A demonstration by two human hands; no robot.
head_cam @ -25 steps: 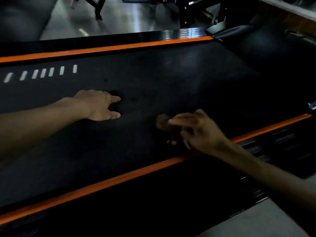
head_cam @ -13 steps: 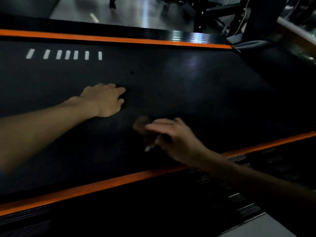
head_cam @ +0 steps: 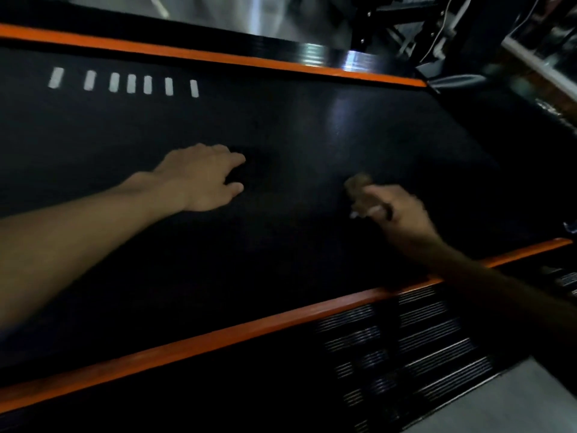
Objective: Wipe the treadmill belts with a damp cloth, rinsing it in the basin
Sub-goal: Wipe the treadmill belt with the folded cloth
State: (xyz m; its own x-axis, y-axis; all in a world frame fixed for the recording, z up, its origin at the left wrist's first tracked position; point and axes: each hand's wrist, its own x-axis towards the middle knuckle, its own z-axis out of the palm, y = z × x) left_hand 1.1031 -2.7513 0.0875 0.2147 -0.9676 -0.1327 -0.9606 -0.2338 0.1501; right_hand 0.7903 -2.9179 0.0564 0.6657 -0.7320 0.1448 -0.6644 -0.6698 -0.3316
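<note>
The black treadmill belt (head_cam: 281, 251) ran left to right between orange rails (head_cam: 218, 334). The left hand (head_cam: 203, 176) rested spread on it. The right hand (head_cam: 396, 210), nearer the unwiped right end, gripped the bunched cloth (head_cam: 359, 185) against the belt

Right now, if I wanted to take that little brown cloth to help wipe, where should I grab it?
Probably the free end of the cloth. It pokes out beyond the fingers of the right hand, which grips the rest in a bunch, low over the treadmill belt. Come from the far side, pinching down from above, since the belt lies just under it. The picture is blurry, so its exact shape is unclear.
</note>
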